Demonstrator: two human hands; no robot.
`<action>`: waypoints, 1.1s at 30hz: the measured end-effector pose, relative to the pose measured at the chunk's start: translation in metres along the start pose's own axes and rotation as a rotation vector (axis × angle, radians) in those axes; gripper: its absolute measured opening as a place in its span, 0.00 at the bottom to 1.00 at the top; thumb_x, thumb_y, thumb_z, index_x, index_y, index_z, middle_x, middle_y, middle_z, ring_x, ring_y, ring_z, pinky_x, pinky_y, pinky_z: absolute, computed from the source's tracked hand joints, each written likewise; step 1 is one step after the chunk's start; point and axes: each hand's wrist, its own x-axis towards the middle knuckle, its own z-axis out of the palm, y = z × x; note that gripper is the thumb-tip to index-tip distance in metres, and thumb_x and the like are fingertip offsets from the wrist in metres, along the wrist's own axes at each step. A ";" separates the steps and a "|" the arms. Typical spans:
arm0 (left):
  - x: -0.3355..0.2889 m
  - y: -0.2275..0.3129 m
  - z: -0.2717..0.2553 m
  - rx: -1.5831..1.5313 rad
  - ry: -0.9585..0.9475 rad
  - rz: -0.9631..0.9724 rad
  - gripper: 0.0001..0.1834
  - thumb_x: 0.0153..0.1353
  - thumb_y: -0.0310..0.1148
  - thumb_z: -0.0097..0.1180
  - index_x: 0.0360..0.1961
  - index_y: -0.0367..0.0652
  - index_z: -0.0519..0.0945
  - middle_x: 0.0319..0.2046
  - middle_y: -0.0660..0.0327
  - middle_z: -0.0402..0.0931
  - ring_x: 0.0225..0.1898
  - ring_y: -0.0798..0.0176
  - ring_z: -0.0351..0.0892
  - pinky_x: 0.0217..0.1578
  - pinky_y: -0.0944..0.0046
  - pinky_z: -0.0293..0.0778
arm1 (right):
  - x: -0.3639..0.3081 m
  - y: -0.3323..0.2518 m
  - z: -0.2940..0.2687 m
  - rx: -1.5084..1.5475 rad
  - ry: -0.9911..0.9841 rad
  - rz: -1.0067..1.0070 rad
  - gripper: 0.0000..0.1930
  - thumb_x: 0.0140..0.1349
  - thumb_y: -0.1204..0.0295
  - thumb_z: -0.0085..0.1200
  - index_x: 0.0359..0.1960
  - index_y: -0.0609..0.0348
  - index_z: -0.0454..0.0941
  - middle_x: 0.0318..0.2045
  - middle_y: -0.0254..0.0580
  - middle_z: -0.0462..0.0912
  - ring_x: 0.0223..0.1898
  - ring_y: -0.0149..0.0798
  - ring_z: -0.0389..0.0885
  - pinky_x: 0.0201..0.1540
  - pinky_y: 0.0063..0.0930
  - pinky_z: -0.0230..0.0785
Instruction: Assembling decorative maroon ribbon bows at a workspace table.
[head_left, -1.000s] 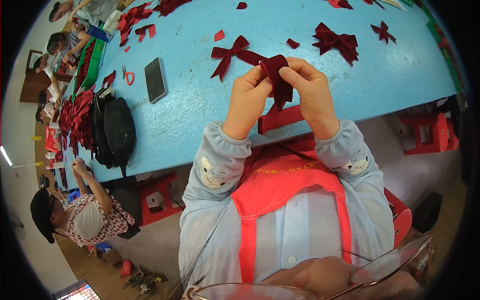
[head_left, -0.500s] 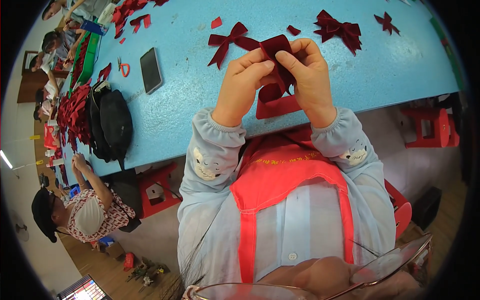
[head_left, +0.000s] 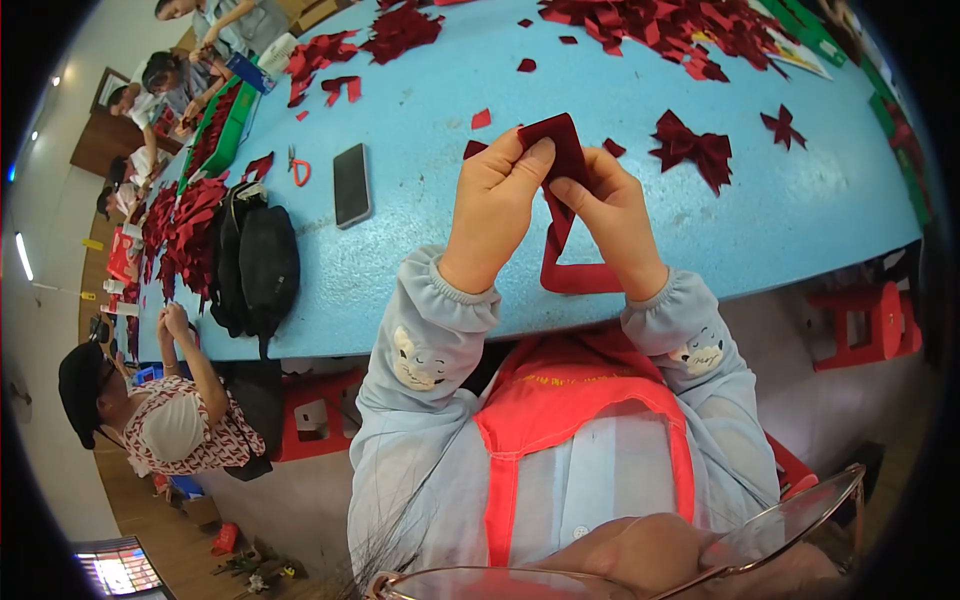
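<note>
A dark red velvet ribbon [head_left: 567, 150] is folded over between my two hands, above the near part of the blue table [head_left: 440, 270]. My left hand [head_left: 497, 205] pinches its upper fold, thumb on top. On the fold's lower right, my right hand [head_left: 615, 215] grips with thumb and fingers; some of its fingertips are hidden behind the ribbon. A loose end drops from the fold and bends right along the tabletop beneath my right hand. Just behind my left hand peeks a dark red velvet piece [head_left: 474, 149], mostly covered. A finished-looking velvet bow [head_left: 690, 150] lies to the right, with a smaller bow [head_left: 783, 127] beyond it.
Small red scraps [head_left: 481, 119] dot the table. At left are a phone [head_left: 351, 186], orange-handled scissors [head_left: 300, 171], a black bag [head_left: 268, 265] and a heap of red ribbon pieces [head_left: 195, 235]. More pieces [head_left: 660, 30] lie at the far side. Co-workers sit along the left.
My view has shifted, showing more of the table's far side. The ribbon's curled lower part now hangs as a straighter strip. The bow beside my left hand has become mostly hidden behind it.
</note>
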 end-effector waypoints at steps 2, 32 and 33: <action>0.003 0.008 0.000 0.053 0.003 0.020 0.11 0.65 0.30 0.50 0.42 0.34 0.79 0.31 0.65 0.78 0.30 0.74 0.72 0.33 0.74 0.70 | 0.001 0.002 -0.003 -0.192 0.049 -0.071 0.10 0.59 0.78 0.54 0.42 0.62 0.73 0.34 0.31 0.79 0.36 0.22 0.74 0.41 0.17 0.66; 0.015 0.065 -0.001 -0.034 -0.350 -0.134 0.16 0.66 0.34 0.47 0.49 0.36 0.76 0.34 0.63 0.78 0.29 0.70 0.77 0.34 0.70 0.75 | 0.005 -0.061 -0.020 -0.024 -0.132 -0.332 0.08 0.66 0.76 0.45 0.42 0.65 0.74 0.33 0.32 0.78 0.34 0.19 0.74 0.36 0.12 0.65; 0.016 0.065 -0.001 -0.036 -0.349 -0.135 0.16 0.66 0.34 0.47 0.49 0.36 0.76 0.34 0.63 0.78 0.29 0.70 0.77 0.34 0.70 0.75 | 0.005 -0.061 -0.022 -0.029 -0.148 -0.313 0.08 0.66 0.77 0.45 0.42 0.65 0.74 0.33 0.31 0.78 0.34 0.19 0.73 0.36 0.12 0.65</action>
